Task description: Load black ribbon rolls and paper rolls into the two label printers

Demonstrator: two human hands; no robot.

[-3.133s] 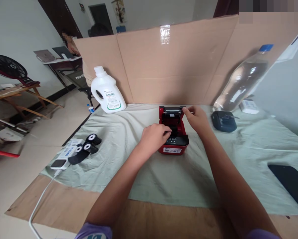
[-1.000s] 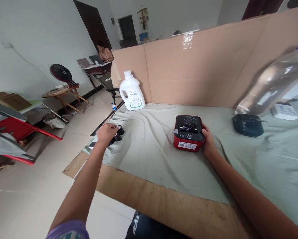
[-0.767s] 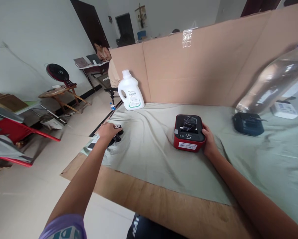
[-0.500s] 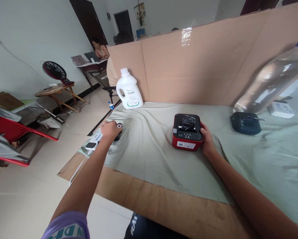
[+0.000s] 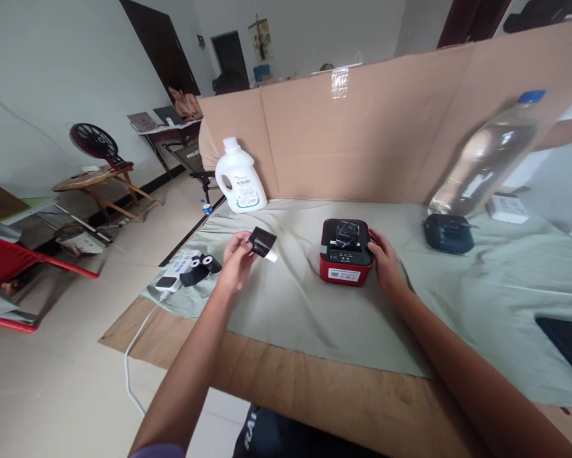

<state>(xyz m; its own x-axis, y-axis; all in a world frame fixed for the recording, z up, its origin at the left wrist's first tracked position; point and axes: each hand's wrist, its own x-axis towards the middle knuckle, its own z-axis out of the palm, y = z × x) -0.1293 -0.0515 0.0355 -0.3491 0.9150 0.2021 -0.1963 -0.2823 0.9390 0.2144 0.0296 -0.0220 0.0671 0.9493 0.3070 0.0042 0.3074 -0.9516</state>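
Observation:
A small flat black piece [image 5: 263, 242] with a white end is gripped by my left hand [image 5: 238, 259], raised over the green cloth. My right hand [image 5: 385, 257] rests against the right side of a red and black box-shaped device [image 5: 347, 253], its fingers at the top right edge. On the device's top lies a dark item in clear wrap [image 5: 347, 234]. Black rolls with white cores [image 5: 195, 270] sit left of my left hand, beside a white power strip [image 5: 170, 275] with a cable.
Behind the cloth stand a white jug [image 5: 242, 178] and a cardboard panel [image 5: 343, 146]. A large clear bottle [image 5: 481, 159], a dark case [image 5: 448, 233] and a white box [image 5: 508, 208] are at the right. A phone [image 5: 565, 343] lies nearer. A person [image 5: 185, 103] sits far back left.
My left hand has moved right from the black rolls and now holds the flat black piece. My right hand remains at the device. The whole view has shifted slightly.

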